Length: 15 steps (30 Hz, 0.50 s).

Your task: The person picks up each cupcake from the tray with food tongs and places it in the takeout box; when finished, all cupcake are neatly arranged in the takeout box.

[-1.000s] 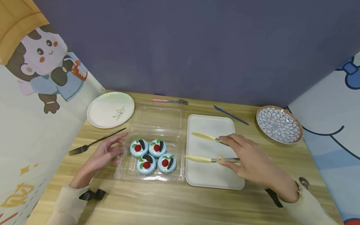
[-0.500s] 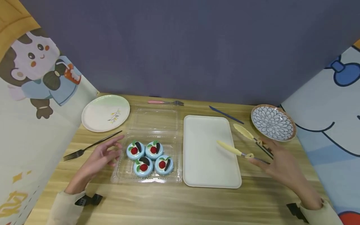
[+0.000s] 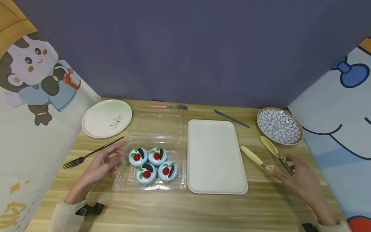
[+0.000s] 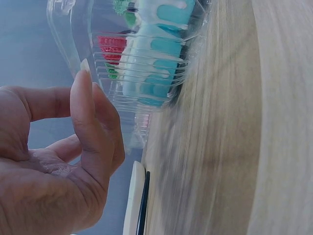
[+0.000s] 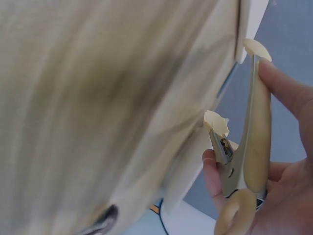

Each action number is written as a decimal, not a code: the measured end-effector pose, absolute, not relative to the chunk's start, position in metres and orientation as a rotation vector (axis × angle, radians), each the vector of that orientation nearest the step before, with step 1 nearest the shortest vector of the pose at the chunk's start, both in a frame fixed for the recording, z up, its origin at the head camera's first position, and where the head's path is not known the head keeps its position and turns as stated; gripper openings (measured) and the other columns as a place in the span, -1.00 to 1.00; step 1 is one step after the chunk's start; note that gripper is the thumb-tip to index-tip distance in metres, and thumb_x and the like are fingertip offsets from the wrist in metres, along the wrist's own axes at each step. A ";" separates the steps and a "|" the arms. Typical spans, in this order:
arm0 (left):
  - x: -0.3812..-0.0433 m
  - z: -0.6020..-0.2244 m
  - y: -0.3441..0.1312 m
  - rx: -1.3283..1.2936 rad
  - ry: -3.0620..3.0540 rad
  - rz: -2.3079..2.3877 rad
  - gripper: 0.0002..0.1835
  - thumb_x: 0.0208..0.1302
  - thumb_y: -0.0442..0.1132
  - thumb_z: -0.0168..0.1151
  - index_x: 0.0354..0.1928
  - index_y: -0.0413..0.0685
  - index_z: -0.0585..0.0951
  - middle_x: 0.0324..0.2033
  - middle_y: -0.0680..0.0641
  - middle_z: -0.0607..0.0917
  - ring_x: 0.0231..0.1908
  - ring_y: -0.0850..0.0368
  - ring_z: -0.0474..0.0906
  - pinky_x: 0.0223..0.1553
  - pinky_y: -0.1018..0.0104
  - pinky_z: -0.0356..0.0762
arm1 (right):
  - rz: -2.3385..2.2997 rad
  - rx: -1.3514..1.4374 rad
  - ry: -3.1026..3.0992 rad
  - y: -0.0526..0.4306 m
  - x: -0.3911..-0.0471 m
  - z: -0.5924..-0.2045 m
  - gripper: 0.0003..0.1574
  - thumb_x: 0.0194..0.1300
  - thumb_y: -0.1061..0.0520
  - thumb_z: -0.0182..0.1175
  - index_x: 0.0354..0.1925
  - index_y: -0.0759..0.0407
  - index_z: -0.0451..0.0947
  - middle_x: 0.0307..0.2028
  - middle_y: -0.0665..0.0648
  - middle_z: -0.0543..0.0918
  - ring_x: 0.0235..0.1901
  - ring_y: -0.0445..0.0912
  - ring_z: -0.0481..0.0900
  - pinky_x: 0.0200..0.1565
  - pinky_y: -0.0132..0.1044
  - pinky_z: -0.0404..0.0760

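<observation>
My left hand [image 3: 99,167] lies beside the left edge of a clear plastic container [image 3: 157,125]. Its fingers are loosely bent, and in the left wrist view a fingertip [image 4: 84,68] appears at the container's rim; whether it touches is unclear. Several blue toy cupcakes [image 3: 137,157] with red berries, green leaves and dark cookie pieces sit in the container. My right hand [image 3: 305,178] holds a pair of food tongs [image 3: 251,156] with cream tips, between thumb and fingers. The tong arms are spread, with nothing between them, right of a white rectangular tray [image 3: 215,158].
A round plate with a leaf print [image 3: 101,120] stands back left, near a black fork [image 3: 76,161]. Along the back lie a pink-handled fork [image 3: 162,106] and a blue knife [image 3: 232,118]. A flower-patterned dish [image 3: 278,127] is back right. Walls enclose the table.
My right hand has carried the spread tongs from above the white tray to the right, near the patterned dish. The left hand has stayed beside the container. The head view has shifted slightly.
</observation>
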<state>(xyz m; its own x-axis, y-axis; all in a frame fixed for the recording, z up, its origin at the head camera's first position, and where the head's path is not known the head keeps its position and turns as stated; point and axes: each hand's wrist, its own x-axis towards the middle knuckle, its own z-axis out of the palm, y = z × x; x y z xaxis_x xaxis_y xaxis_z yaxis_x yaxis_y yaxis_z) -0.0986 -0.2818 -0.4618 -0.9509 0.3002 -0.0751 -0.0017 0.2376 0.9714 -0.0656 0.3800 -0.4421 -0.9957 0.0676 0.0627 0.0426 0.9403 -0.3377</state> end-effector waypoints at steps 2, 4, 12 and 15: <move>-0.098 -0.462 -0.282 0.280 2.269 1.778 -0.37 0.45 -0.36 0.05 0.50 -0.18 0.14 -0.07 -0.15 0.44 -0.42 0.25 0.55 -0.61 0.30 0.65 | 0.540 -0.107 -3.031 0.381 -0.064 -0.447 0.18 -0.02 -0.39 0.43 0.28 0.35 0.32 0.10 0.45 0.53 -0.18 0.27 0.61 -0.47 -0.08 0.54; -0.098 -0.462 -0.282 0.280 2.275 1.774 -0.36 0.44 -0.36 0.06 0.50 -0.18 0.14 -0.07 -0.16 0.44 -0.41 0.25 0.56 -0.61 0.30 0.65 | 0.559 -0.125 -3.038 0.381 -0.063 -0.451 0.21 -0.02 -0.41 0.42 0.30 0.35 0.29 0.10 0.46 0.52 -0.17 0.27 0.60 -0.48 -0.10 0.54; -0.097 -0.461 -0.281 0.276 2.297 1.752 -0.36 0.44 -0.35 0.07 0.50 -0.16 0.15 -0.07 -0.13 0.45 -0.41 0.26 0.56 -0.60 0.27 0.66 | 0.531 -0.115 -3.022 0.378 -0.060 -0.464 0.23 -0.05 -0.45 0.42 0.27 0.36 0.30 0.05 0.43 0.52 -0.22 0.20 0.57 -0.51 -0.16 0.48; -0.097 -0.460 -0.281 0.272 2.303 1.751 -0.36 0.44 -0.36 0.06 0.50 -0.16 0.15 -0.07 -0.13 0.45 -0.41 0.27 0.56 -0.60 0.27 0.66 | 0.499 -0.082 -3.011 0.376 -0.059 -0.467 0.21 -0.05 -0.43 0.43 0.25 0.36 0.31 0.02 0.42 0.52 -0.33 0.11 0.54 -0.55 -0.25 0.40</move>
<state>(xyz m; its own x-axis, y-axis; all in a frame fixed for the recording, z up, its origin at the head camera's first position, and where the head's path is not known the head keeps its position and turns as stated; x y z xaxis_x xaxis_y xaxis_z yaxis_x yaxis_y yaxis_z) -0.0970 -0.2806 -0.4602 -0.9549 0.2875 -0.0741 0.0055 0.2667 0.9638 -0.0591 0.3760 -0.4671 -0.9947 0.0672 0.0781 0.0384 0.9453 -0.3238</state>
